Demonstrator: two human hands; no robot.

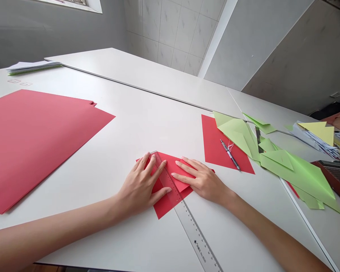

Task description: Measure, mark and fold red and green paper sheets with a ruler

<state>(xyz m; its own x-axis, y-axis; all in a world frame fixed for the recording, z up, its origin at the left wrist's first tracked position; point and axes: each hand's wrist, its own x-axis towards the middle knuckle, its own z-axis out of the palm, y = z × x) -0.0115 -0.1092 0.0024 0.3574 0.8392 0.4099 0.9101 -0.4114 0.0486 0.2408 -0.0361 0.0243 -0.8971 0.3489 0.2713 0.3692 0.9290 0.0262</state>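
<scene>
Room beyond the ruler (197, 230), green paper (303, 172) obstructing right.

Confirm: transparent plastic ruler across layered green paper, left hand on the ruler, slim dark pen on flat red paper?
Colour's wrong: the head view shows the transparent plastic ruler across layered red paper. Left hand and slim dark pen are right.

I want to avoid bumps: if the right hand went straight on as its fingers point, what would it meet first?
The right hand would likely meet the long, clear plastic ruler first, just ahead, then the left hand; exact gaps are hard to judge.
</scene>
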